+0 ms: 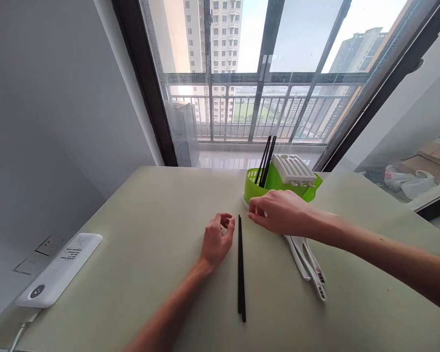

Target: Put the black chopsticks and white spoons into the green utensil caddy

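Observation:
A pair of black chopsticks [241,269] lies lengthwise on the table. Just left of their far end is my left hand [217,238], its fingers curled in toward the thumb with nothing seen between them. My right hand [278,211] hovers over the table in front of a green utensil holder [252,184]; its fingers are bent, a gap shows before the thumb, and I see nothing held. More black chopsticks [267,164] stand upright in the holder's left compartment. White spoons [308,266] lie under and beyond my right wrist, their far ends hidden by the hand.
A white slotted rack [294,169] sits on the right part of the holder. At the left table edge lies a white power strip [60,269] with a cable. Behind the table is a large window [260,88]; bags [408,180] are beyond the glass at right.

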Tool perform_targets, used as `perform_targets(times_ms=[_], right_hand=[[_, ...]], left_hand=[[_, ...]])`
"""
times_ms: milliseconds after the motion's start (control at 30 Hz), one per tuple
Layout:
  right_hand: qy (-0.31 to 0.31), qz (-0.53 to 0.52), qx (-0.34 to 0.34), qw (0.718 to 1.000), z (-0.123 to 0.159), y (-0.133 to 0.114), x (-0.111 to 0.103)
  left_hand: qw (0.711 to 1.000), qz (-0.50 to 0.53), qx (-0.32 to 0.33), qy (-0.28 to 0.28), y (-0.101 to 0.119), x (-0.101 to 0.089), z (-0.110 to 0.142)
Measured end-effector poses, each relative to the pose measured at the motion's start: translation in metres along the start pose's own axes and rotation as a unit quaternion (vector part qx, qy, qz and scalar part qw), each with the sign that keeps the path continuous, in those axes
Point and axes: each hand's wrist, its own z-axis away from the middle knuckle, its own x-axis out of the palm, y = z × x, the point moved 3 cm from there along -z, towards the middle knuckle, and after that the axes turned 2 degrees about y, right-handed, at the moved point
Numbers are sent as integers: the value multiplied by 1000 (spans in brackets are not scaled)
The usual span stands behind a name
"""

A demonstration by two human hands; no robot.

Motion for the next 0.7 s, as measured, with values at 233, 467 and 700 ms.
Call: perform_targets(times_ms=[233, 467, 700], right_hand=[[-134, -37, -5, 990, 0, -11, 53], [-202, -123, 32, 971, -4, -23, 78], [-135, -44, 45, 989, -9, -33, 88]], left_hand=[[999, 23, -39, 14, -2, -1, -3], [999, 24, -47, 6, -3, -1, -3], [997, 44, -54, 13, -3, -2, -5]])
